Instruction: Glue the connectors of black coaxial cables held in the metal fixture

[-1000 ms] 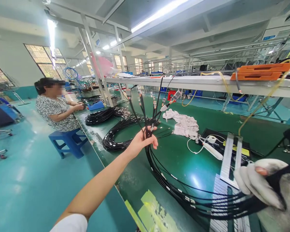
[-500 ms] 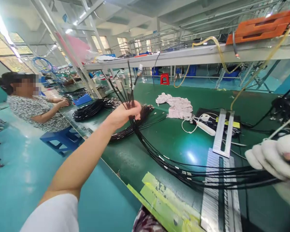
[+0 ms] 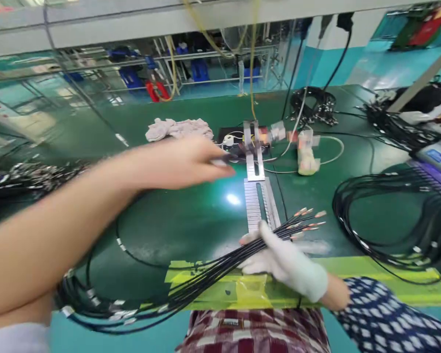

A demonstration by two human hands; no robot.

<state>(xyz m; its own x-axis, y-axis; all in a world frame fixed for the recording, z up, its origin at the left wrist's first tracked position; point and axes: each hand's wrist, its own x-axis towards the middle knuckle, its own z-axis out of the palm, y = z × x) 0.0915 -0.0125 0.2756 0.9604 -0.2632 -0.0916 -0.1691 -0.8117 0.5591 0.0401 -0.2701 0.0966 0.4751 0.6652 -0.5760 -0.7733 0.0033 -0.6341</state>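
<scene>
My right hand (image 3: 282, 262), in a white glove, grips a bundle of black cables (image 3: 206, 274) near the table's front edge, thumb on top. The bare reddish ends of these cables stick out to the right of the glove. From there the bundle sags left, with white tags along it, and passes under my left arm. Blurred by motion, my bare left hand (image 3: 191, 164) is over the middle of the table with its fingers closed on dark cable ends. Beyond its fingertips lies a slotted metal measuring jig (image 3: 253, 201).
A crumpled whitish cloth (image 3: 180, 129) lies behind my left hand. Coiled cables (image 3: 353, 235) sit at the right beside a grey device (image 3: 435, 157). More cables (image 3: 36, 179) pile up at the left. Yellow-green tape (image 3: 353, 279) covers the front edge.
My view has turned right and down, and the co-worker is out of sight. My left hand has swung from the upright cable ends to above the table. The gloved hand still holds the bundle.
</scene>
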